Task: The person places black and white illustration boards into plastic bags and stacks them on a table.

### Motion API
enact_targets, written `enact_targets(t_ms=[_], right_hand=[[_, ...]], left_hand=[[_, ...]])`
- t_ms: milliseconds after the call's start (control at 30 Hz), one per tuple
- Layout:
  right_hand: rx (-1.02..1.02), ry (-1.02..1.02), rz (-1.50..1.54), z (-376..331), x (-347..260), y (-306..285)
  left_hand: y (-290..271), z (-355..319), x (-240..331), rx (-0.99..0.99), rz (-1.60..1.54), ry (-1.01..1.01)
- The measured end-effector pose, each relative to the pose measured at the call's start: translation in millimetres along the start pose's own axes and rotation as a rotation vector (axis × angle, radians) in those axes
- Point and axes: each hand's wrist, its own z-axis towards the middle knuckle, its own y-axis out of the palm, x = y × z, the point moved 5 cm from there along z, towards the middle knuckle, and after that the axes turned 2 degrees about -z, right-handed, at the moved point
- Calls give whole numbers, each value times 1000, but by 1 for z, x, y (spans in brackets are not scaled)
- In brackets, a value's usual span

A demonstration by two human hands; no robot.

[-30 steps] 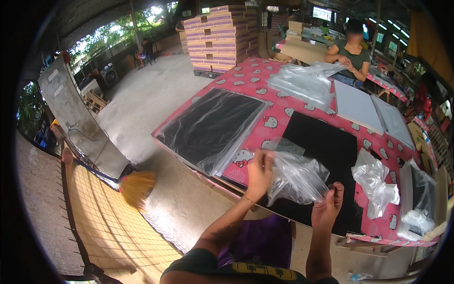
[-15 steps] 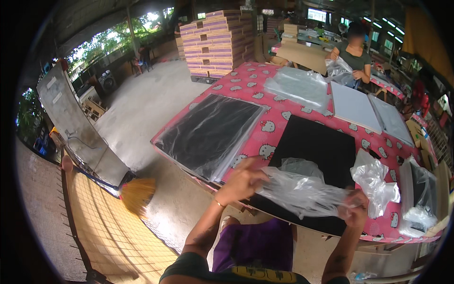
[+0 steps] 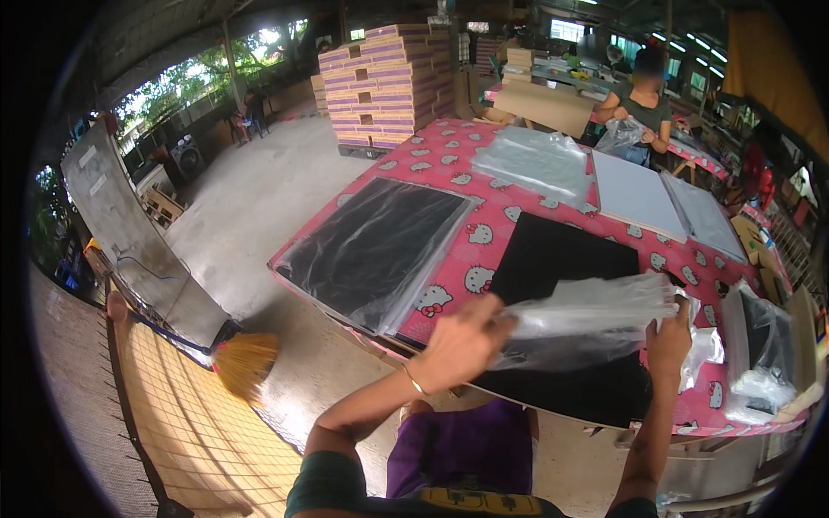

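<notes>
A clear plastic bag (image 3: 587, 315) stretches between my two hands above a black panel (image 3: 566, 250). My left hand (image 3: 466, 341) pinches its left end, and my right hand (image 3: 669, 341) grips the right end with the fingers curled round the edge. The black panel lies bare on a pink cartoon-print cloth (image 3: 458, 250), partly hidden by the bag. To its left, a second black panel (image 3: 371, 246) lies inside a clear plastic sleeve. Behind my right hand rests another crumpled plastic bag (image 3: 706, 345), partly covered.
Farther back on the table lie a stack of clear bags (image 3: 531, 164) and a white panel (image 3: 635, 194). At the right edge sits a wrapped black panel (image 3: 764, 337). A co-worker (image 3: 643, 108) handles plastic across the table. Stacked cartons (image 3: 384, 86) and a broom (image 3: 246, 363) stand on the left.
My hands have lifted the bag slightly and pulled it from a loose bunch into a flatter, straighter span. The right hand has moved up and a little right. The view has shifted slightly.
</notes>
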Motion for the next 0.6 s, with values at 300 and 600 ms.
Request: enact_targets(t_ms=[300,600], right_hand=[[-596,-114,261,-1,-10,-35],[134,319,1536,-79,121,36]], left_hand=[[-45,-15,-79,-32,175,-193],[-2,-25,-23,-830,-886,-163]])
